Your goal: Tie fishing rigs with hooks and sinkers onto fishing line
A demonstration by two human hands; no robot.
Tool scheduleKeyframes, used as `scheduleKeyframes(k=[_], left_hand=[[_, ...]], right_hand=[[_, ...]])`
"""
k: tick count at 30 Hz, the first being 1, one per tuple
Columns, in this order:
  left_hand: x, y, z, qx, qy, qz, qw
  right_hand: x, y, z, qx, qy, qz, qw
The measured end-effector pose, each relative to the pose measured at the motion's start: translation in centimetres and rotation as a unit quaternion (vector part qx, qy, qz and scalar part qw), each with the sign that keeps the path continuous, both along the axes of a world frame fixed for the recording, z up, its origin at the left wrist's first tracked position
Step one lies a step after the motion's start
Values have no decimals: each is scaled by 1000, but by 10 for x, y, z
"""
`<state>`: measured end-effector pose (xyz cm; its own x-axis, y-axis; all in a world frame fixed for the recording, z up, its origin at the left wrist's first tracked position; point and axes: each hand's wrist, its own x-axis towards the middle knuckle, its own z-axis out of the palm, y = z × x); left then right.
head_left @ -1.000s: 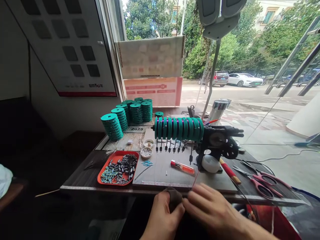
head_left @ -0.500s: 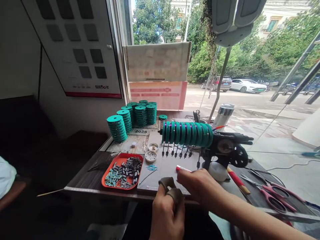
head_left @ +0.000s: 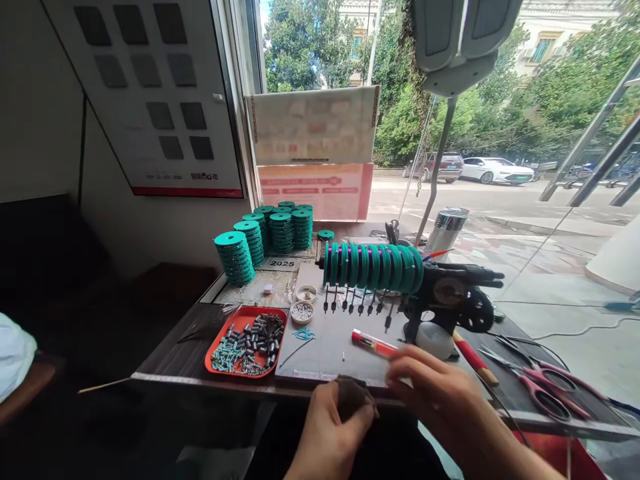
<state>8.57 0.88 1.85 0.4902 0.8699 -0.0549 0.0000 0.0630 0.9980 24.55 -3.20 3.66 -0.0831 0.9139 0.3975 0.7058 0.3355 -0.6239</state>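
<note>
Bent around a crumpled dark olive cloth [head_left: 353,393], my left hand [head_left: 333,427] is closed at the table's front edge; whether the cloth also wraps the fingers is hard to see. My right hand [head_left: 440,387], slightly blurred, hovers to the right with loosely stretched fingers and nothing visible in them. Its fingertips are close to the right end of a red and white tube [head_left: 375,343] lying on the grey board [head_left: 320,363]. Left of the tube is a tiny pale pin-like piece [head_left: 343,357]. Behind, a winder [head_left: 450,293] carries a row of green spools [head_left: 373,267] with small dark weights hanging below.
An orange tray [head_left: 210,360] of dark sinkers and small fittings stands left. Small round dishes [head_left: 303,312] hold beads. Stacked green spools [head_left: 235,257] rise at the back left. Pink-handled scissors [head_left: 550,387] and a red and yellow stick [head_left: 475,360] lie right.
My right hand has moved right, away from the tube, and its fingers have loosened. The tube now shows along more of its length. My left hand has turned and lowered slightly with the cloth.
</note>
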Motion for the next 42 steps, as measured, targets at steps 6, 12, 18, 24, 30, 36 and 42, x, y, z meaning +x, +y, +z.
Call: scheduleKeyframes(k=[6, 12, 18, 24, 30, 36, 42], left_hand=[[8, -5, -10, -204, -70, -23, 976], [10, -7, -7, -190, -65, -30, 979], [13, -5, -7, -321, -50, -92, 941], [18, -6, -1, -221, 35, -78, 971], [11, -10, 2, 160, 132, -38, 978], [3, -2, 5, -63, 9, -53, 997], [4, 4, 0, -174, -15, -68, 982]], right_hand=[[-22, -33, -73, -211, 483, 7, 849], [-43, -30, -92, -271, 649, 30, 710], [-9, -39, -78, 91, 44, -70, 992], [-3, -37, -61, 245, -194, -10, 950], [-13, -25, -25, 213, -213, 90, 949], [-15, 18, 13, 34, -45, 131, 990], [-10, -9, 21, -226, 237, 126, 936]])
